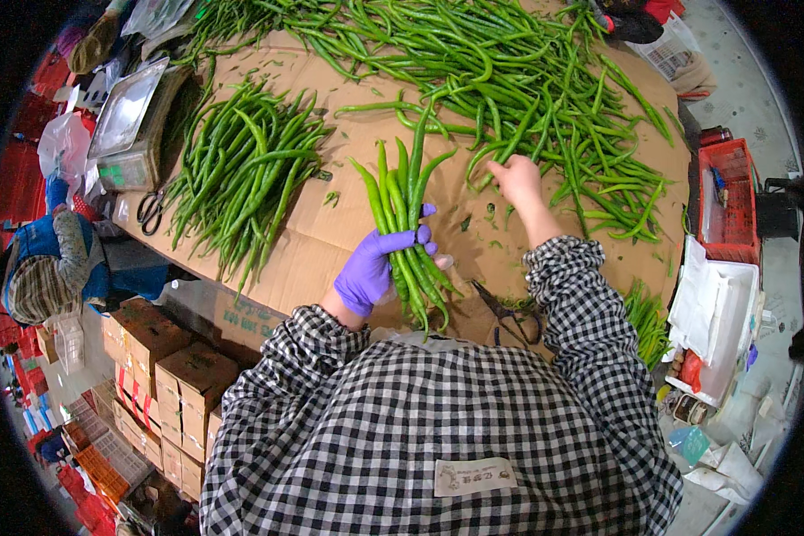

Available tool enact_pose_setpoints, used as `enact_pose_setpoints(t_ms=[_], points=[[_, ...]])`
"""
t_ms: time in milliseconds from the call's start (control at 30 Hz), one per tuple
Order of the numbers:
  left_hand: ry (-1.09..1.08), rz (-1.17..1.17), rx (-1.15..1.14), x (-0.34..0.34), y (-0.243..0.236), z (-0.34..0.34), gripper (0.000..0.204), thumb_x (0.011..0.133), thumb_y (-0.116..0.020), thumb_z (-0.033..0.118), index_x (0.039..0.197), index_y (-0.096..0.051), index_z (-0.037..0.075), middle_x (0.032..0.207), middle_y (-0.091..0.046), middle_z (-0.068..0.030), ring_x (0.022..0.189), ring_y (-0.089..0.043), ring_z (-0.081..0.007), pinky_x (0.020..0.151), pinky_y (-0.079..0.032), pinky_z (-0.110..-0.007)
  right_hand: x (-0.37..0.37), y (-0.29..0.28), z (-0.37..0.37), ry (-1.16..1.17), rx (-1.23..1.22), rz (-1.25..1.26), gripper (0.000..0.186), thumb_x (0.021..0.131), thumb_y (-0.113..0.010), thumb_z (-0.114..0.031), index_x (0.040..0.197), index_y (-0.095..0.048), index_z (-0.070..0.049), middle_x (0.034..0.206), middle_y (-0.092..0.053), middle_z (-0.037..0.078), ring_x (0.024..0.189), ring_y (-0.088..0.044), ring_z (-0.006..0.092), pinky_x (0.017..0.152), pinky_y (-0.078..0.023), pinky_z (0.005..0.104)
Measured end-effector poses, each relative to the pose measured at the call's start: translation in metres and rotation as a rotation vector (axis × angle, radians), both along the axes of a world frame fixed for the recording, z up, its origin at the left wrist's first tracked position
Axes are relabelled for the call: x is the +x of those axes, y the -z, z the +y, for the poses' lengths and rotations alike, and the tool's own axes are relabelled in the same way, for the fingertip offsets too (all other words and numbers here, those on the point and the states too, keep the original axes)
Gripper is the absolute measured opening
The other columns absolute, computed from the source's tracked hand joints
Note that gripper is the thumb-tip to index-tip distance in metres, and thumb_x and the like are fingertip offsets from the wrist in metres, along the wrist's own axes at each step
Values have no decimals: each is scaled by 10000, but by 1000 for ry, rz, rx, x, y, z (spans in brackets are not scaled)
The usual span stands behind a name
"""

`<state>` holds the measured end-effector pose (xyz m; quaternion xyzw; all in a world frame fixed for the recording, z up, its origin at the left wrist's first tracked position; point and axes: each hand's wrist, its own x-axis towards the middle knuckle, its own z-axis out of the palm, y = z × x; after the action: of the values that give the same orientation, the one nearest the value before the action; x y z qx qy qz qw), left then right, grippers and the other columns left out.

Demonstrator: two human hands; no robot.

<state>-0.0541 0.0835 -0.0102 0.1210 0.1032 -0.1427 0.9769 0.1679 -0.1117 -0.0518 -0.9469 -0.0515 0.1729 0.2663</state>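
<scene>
**A bunch of long green peppers gripped over the cardboard-covered table**

A bunch of long green peppers (408,228) is held upright in the left hand (377,268), which is covered by a purple glove; its fingers are wrapped around the lower part of the bunch and closed on it, near the front edge of the cardboard-covered table (330,232). The tips of the peppers point toward the far edge. The bare right hand (516,179) is laid on the near fringe of the large loose pile of peppers (509,71) spread across the far right part of the table; its fingers are curled down among the peppers, though whether one is pinched cannot be told. A second, tidier heap of peppers (241,170) is seen toward the left edge. Beside that heap, at the left edge, a weighing scale with a metal tray (127,112) is placed, and scissors (150,211) are laid just in front of it. Another pair of scissors (509,313) is seen at the front edge, close to the right checked sleeve. A red crate (728,192) is set beyond the right edge.
</scene>
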Motion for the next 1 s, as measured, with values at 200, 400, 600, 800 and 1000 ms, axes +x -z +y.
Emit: enact_pose_setpoints(t_ms=[200, 400, 600, 800, 1000], points=[[-24, -5, 100, 0, 1, 1, 534, 886, -638, 90, 1376, -433, 32, 962, -606, -37, 910, -635, -203, 937, -519, -473, -44, -15, 2, 135, 538, -80, 229, 946, -638, -188, 824, -544, -19, 635, -558, 32, 520, -508, 132, 495, -405, 328], [-83, -16, 268, 7, 9, -11, 582, 908, -675, 227, 1393, -432, 16, 1093, -608, -72, 1008, -605, -200, 967, -497, -392, -127, -79, -3, -488, 306, -310, 351, 925, -642, -286, 761, -455, -38, 627, -512, 143, 588, -547, 349, 535, -426, 430], [-51, -8, 514, 7, 8, -20, 545, 889, -673, 169, 1369, -477, 3, 1144, -632, -69, 1008, -614, -174, 917, -490, -315, -152, -83, 14, -796, 208, -97, 298, 902, -631, -340, 869, -575, -49, 773, -649, 162, 690, -637, 380, 621, -514, 456], [-147, 119, 214, 5, 12, -7, 416, 897, -624, 87, 1286, -506, -4, 944, -614, -81, 918, -640, -236, 884, -550, -436, -49, -49, -14, -290, 127, -399, 122, 883, -618, -134, 943, -652, -33, 914, -659, 163, 869, -641, 350, 755, -514, 424], [-166, 120, 166, 0, 20, 4, 434, 893, -617, 98, 1293, -499, -23, 940, -611, -84, 924, -625, -227, 924, -537, -451, -38, -18, -43, -799, -94, -474, 237, 759, -696, -27, 989, -702, -86, 1037, -630, 70, 1051, -580, 268, 916, -469, 379]])
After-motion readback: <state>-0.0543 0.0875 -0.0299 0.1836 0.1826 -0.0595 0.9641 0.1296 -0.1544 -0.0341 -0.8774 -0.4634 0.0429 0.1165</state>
